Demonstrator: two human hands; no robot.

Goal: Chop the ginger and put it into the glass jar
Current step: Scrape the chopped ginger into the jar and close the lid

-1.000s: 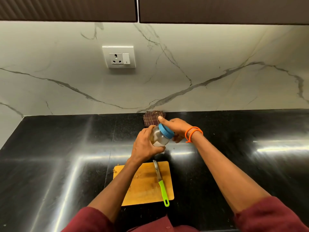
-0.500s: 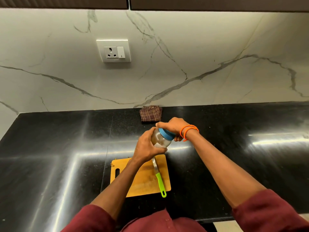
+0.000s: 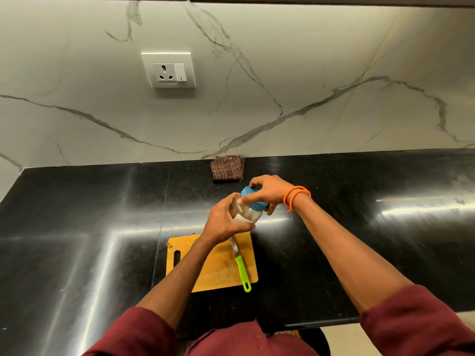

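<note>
I hold a small glass jar (image 3: 247, 214) tilted in the air above the far edge of the wooden cutting board (image 3: 218, 268). My left hand (image 3: 223, 219) grips the jar's body from the left. My right hand (image 3: 267, 192), with an orange band at the wrist, grips the blue lid (image 3: 253, 199) on the jar's mouth. Pale contents show through the glass. A knife with a green handle (image 3: 243, 272) lies on the board, its blade pointing away from me. A few ginger crumbs (image 3: 169, 244) sit at the board's far left corner.
A folded brown checked cloth (image 3: 227, 167) lies against the marble backsplash. The black counter (image 3: 77, 227) stretches left and right. A wall socket (image 3: 168, 70) sits above. The counter's front edge (image 3: 321, 323) runs near my body.
The jar stays in both hands and has tilted slightly; my right hand has shifted its grip round the blue lid. The camera view has moved, so the cloth now shows fully.
</note>
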